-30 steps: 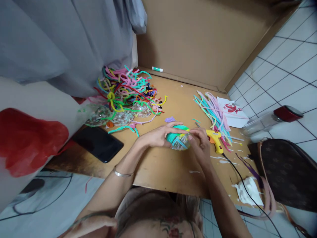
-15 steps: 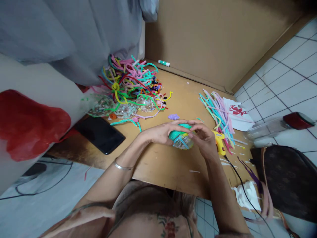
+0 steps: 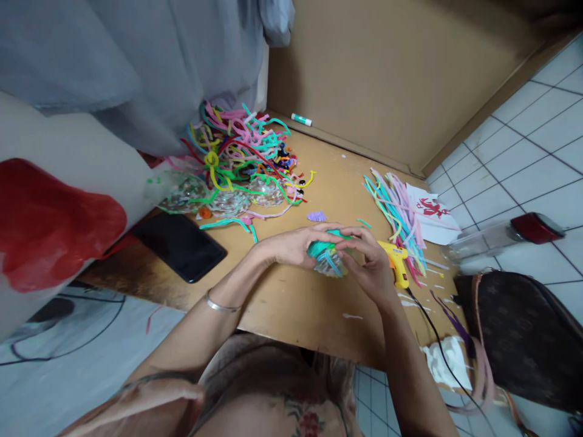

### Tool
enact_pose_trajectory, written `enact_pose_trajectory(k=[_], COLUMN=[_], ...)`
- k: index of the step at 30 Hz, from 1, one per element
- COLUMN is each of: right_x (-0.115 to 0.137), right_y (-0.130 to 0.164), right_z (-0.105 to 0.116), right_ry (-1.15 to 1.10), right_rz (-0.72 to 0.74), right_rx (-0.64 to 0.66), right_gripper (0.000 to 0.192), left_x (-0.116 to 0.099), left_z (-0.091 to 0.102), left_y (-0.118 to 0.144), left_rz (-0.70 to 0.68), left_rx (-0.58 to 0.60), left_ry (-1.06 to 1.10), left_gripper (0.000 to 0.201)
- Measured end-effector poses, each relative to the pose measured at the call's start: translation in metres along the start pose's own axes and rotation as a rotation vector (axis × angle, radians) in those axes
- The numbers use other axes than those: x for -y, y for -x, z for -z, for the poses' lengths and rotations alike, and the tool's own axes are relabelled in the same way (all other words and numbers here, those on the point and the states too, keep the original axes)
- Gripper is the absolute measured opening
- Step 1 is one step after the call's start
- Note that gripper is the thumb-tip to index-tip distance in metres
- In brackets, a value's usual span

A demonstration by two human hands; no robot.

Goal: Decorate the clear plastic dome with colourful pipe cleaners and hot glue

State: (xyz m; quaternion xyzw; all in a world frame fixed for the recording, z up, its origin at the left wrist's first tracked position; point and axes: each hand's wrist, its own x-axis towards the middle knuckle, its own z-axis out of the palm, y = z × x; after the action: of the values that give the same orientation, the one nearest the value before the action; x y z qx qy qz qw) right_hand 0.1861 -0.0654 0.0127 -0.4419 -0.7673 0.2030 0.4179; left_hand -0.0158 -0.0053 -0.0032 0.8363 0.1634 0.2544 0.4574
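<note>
Between my hands, just above the table, is a clear, rounded, plastic-looking piece [image 3: 330,266] wrapped in turquoise pipe cleaner, with a little yellow showing. My left hand [image 3: 294,246] is closed around its left side, with the fingers over the top. My right hand [image 3: 370,267] grips the right side, its thumb and fingers on the turquoise winding. Fingers hide part of the top. Beyond the hands lie a small purple piece [image 3: 317,216] and a short turquoise scrap [image 3: 364,223]. A yellow glue gun [image 3: 399,267] rests beside my right hand.
At the back left are tangled pipe cleaners [image 3: 241,136] and clear rounded pieces [image 3: 230,201]; a black phone [image 3: 182,247] lies nearer. Loose pipe cleaners [image 3: 398,206], a clear bottle [image 3: 483,244], a brown bag [image 3: 523,340] and a black cord [image 3: 430,321] are right. A glue stick [image 3: 301,119] lies behind.
The wrapped piece has tilted a little in my hands, and my right fingers have shifted over its top. The whole view has moved slightly; the things on the table stay put.
</note>
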Motion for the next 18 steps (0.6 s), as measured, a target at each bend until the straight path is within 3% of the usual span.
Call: enact_pose_trajectory(k=[7, 18], right_x=[0.0020, 0.0060], right_y=[-0.0013, -0.0021], right_z=[0.0004, -0.0043], right_ry=[0.079, 0.091], right_rz=[-0.002, -0.019], right_rx=[0.041, 0.005], right_gripper=[0.013, 0.011], left_x=[0.0013, -0.0012], left_z=[-0.0001, -0.0024], left_y=[-0.0001, -0.0013], left_rz=[-0.006, -0.019], left_rx=[-0.013, -0.031], left_ry=[0.019, 0.013], left_gripper=[0.077, 0.078])
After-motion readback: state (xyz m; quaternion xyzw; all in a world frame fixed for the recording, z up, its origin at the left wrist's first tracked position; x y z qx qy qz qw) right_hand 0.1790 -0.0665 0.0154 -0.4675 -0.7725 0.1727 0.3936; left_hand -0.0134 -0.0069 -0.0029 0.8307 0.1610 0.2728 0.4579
